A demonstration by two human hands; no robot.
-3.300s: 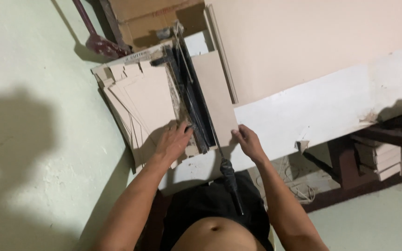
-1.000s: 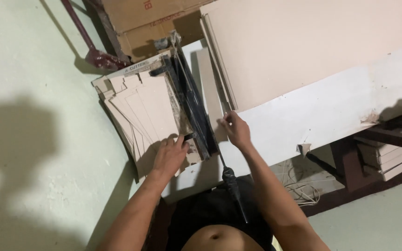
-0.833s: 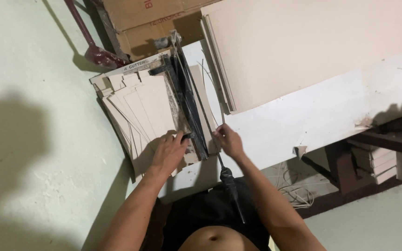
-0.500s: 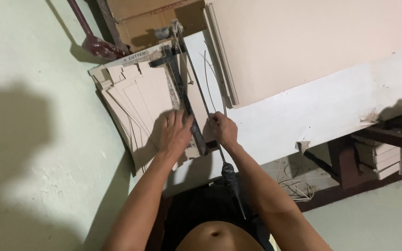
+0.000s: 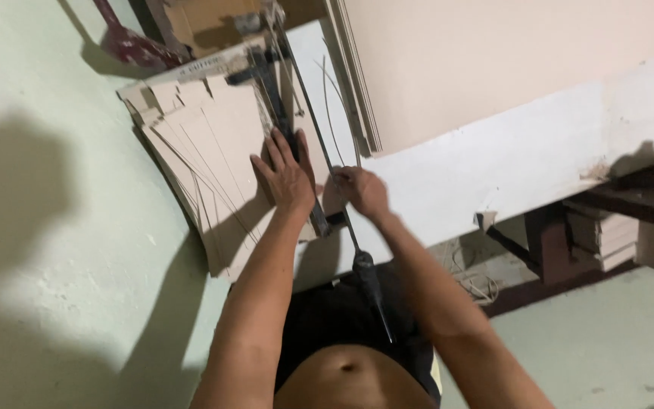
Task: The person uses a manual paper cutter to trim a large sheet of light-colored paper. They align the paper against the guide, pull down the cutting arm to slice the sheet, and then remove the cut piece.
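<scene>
Brown cardboard box (image 5: 198, 19), top left corner.

Count: two bare hands, left (image 5: 285, 176) and right (image 5: 361, 191); one black lever-arm paper cutter (image 5: 281, 98); one fanned stack of beige cardboard sheets (image 5: 198, 163); one white bench (image 5: 524, 159).

Left hand (image 5: 285, 176): flat, fingers spread, pressing on the tan cardboard pieces (image 5: 206, 155) and the dark clamp bar (image 5: 281, 98) of the paper cutter (image 5: 266, 91). Right hand (image 5: 361, 191): closed around the thin metal blade arm (image 5: 319, 132) of the cutter, just beside the left hand. Black handle grip (image 5: 369, 284): at the near end of the arm, over the person's lap. Large cardboard sheets (image 5: 493, 53): stacked to the right of the cutter. White worktable (image 5: 509, 167): bears cutter and sheets. Red-handled tool (image 5: 126, 42): against the pale green wall (image 5: 47, 227), top left.
</scene>
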